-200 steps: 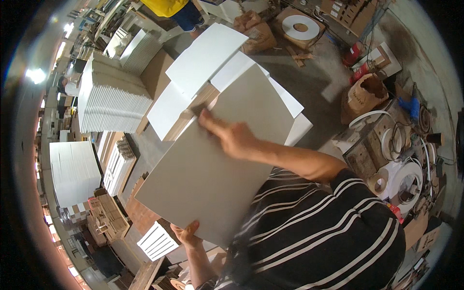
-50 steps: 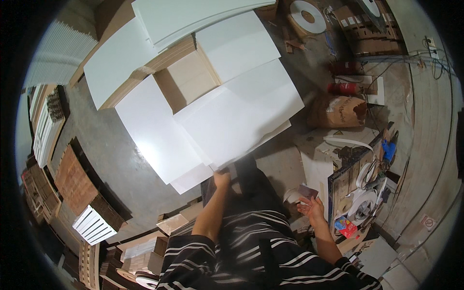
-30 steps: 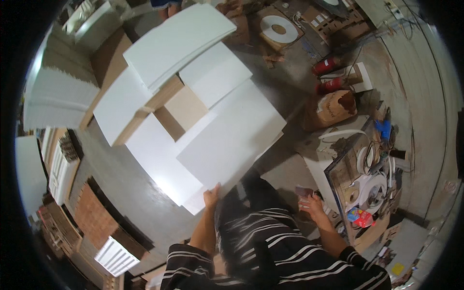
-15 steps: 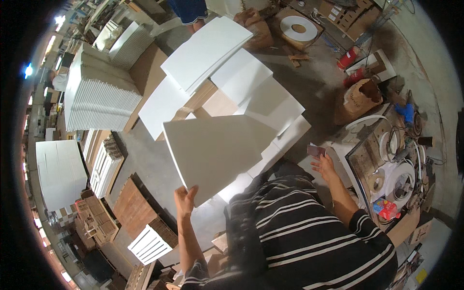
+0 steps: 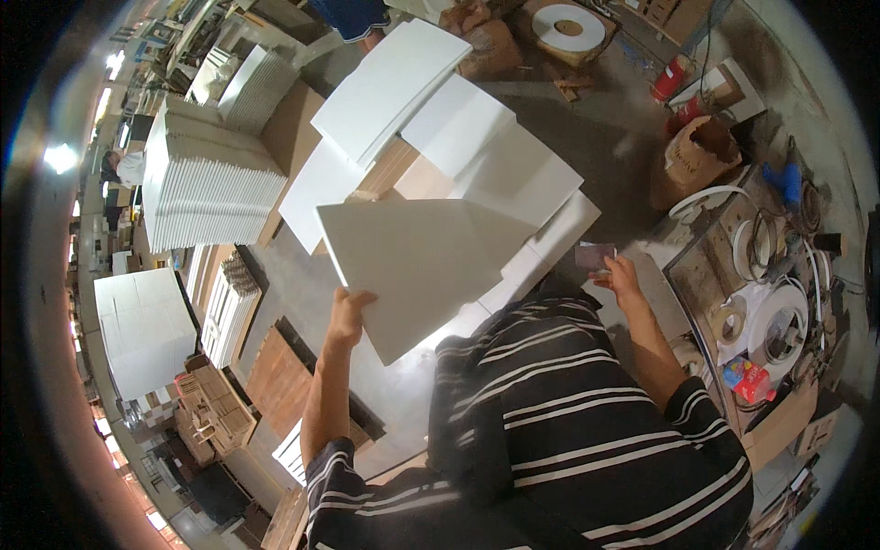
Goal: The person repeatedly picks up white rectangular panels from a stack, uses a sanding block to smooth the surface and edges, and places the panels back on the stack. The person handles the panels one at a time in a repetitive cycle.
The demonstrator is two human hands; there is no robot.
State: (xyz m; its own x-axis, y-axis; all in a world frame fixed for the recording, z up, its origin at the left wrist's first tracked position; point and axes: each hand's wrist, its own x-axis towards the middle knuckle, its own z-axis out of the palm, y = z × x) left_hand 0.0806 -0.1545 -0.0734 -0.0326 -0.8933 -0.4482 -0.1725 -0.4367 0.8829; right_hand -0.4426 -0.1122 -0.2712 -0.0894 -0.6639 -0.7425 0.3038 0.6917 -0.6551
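Observation:
My left hand (image 5: 346,317) grips the near left edge of a white panel (image 5: 417,266), thumb on its upper face. This panel is tilted and lies over the near side of a pile of other white boards (image 5: 527,179). Out to the right, my right hand (image 5: 623,278) is closed on a small flat reddish-brown block (image 5: 595,255), held apart from the panel. A further white board stack (image 5: 390,87) rests at the far end of the pile, and bare brown board edges (image 5: 390,165) show in the middle.
Tall stacks of white panels (image 5: 206,179) stand on the left. At right is a cluttered bench (image 5: 701,284) with rolls of white edging (image 5: 779,323) and a red packet (image 5: 750,380). Beyond it are an open paper sack (image 5: 701,156) and red cylinders (image 5: 672,78). Someone in blue shorts (image 5: 353,16) stands at the far side.
My left hand has moved up and away from me with the panel's edge. My right hand's fingers have closed in around the block. The whole view has shifted slightly.

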